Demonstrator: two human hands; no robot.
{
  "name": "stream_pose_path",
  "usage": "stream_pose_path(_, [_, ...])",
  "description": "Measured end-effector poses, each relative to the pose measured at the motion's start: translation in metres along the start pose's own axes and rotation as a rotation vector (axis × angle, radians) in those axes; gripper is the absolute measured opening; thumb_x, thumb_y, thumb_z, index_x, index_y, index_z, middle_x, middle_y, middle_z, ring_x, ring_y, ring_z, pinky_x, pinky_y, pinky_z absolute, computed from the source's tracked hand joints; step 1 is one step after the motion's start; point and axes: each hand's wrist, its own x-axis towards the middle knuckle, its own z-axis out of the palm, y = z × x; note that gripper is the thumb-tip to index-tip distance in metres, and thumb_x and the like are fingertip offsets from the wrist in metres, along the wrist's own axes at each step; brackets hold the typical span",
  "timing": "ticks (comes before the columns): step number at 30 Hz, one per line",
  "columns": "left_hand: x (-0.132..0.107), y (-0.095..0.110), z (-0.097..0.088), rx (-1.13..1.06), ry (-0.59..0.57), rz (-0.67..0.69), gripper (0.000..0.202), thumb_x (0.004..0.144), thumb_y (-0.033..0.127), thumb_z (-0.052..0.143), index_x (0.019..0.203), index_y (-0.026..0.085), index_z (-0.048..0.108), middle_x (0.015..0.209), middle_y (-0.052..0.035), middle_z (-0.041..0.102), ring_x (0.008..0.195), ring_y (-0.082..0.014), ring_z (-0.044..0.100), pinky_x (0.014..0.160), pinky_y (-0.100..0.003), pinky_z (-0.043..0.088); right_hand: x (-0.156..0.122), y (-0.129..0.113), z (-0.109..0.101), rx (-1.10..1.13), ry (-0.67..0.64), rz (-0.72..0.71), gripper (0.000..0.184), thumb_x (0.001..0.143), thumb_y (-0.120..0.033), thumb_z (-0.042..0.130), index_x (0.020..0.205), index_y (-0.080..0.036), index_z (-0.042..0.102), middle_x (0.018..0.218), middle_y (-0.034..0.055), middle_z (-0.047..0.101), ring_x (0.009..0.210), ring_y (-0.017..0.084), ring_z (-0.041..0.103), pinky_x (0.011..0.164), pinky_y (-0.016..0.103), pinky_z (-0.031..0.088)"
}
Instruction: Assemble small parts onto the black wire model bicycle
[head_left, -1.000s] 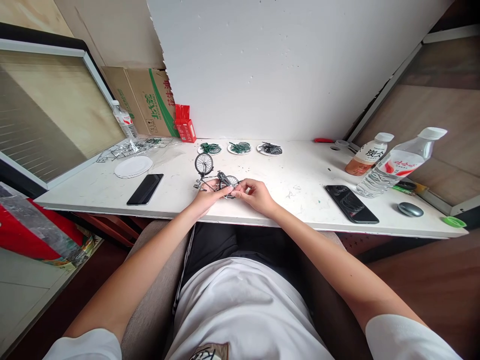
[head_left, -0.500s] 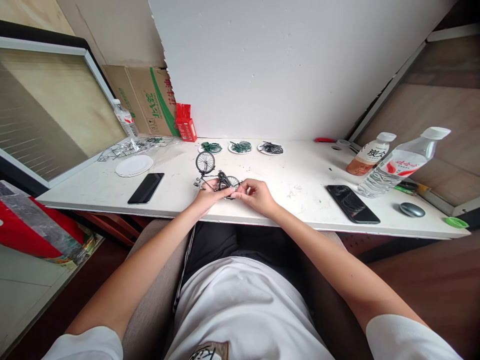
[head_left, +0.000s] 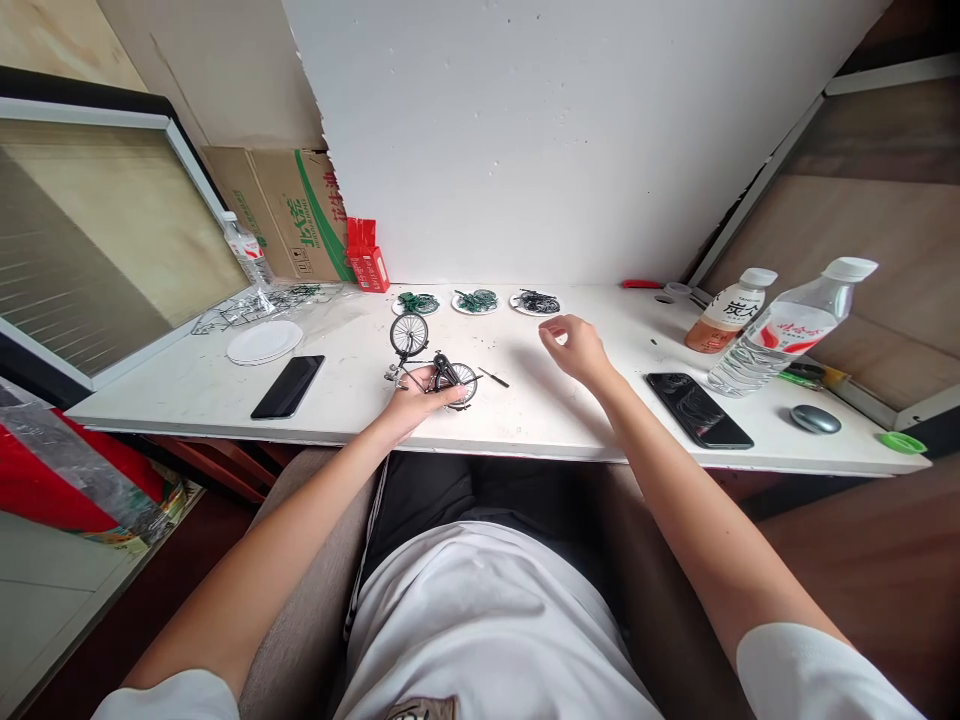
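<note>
The grip of the left hand [head_left: 411, 408] is clamped on the model bicycle [head_left: 446, 371], likely to steady it, while the right hand [head_left: 577, 346] hangs near the black parts [head_left: 538, 300], whether holding anything I cannot tell, a thin tool [head_left: 495, 378] lying between both hands and a phone [head_left: 288, 387] left of the grip.

The right hand [head_left: 574, 348] has left the bike [head_left: 444, 368] at the frame's centre and is now up and to the right, fingers curled, just below the rightmost plate [head_left: 540, 313]. The left hand [head_left: 414, 402] alone now holds the bike. More of the lower wheel [head_left: 466, 374] shows, and a thin dark tool [head_left: 495, 378] is visible right of centre. The right forearm [head_left: 671, 475] angles more steeply up the frame.
</note>
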Motion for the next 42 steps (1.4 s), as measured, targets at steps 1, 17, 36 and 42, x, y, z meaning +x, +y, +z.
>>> stream_pose_path(1, [-0.001,0.001,0.000,0.023,-0.008,0.004,0.049,0.064,0.039,0.101,0.102,0.015,0.081,0.107,-0.0104,0.081,0.097,-0.0247,0.074,0.097,-0.043,0.058,0.002,0.011,0.000,-0.023,0.013,0.052,0.026,0.098,-0.037,0.059,0.102,-0.019,0.077,0.109,0.0134,0.080,0.101,0.029,0.072,0.088,0.039,0.055])
stream_pose_path(17, [-0.001,-0.003,0.002,0.151,-0.078,0.077,0.047,0.069,0.042,0.098,0.101,0.015,0.077,0.107,-0.0116,0.081,0.096,-0.0244,0.075,0.092,-0.040,0.060,0.001,0.028,0.022,0.114,0.013,0.105,0.032,0.092,-0.046,0.061,0.097,-0.019,0.078,0.106,0.0174,0.080,0.100,0.033,0.073,0.090,0.047,0.059])
stream_pose_path(36, [-0.004,0.008,0.005,0.129,-0.111,0.041,0.048,0.065,0.043,0.099,0.099,0.016,0.078,0.107,-0.0113,0.081,0.098,-0.0263,0.075,0.096,-0.043,0.059,0.000,0.046,0.031,-0.330,-0.474,0.034,0.058,0.106,-0.046,0.046,0.154,-0.014,0.052,0.169,0.0202,0.045,0.160,0.038,0.038,0.132,0.054,0.031])
stream_pose_path(42, [-0.001,0.002,0.001,0.177,-0.111,0.052,0.045,0.068,0.043,0.098,0.098,0.016,0.078,0.106,-0.0109,0.081,0.096,-0.0248,0.074,0.094,-0.040,0.057,-0.002,0.041,0.028,-0.306,-0.428,0.052,0.059,0.103,-0.049,0.051,0.151,-0.015,0.054,0.162,0.0215,0.053,0.154,0.040,0.045,0.127,0.055,0.038])
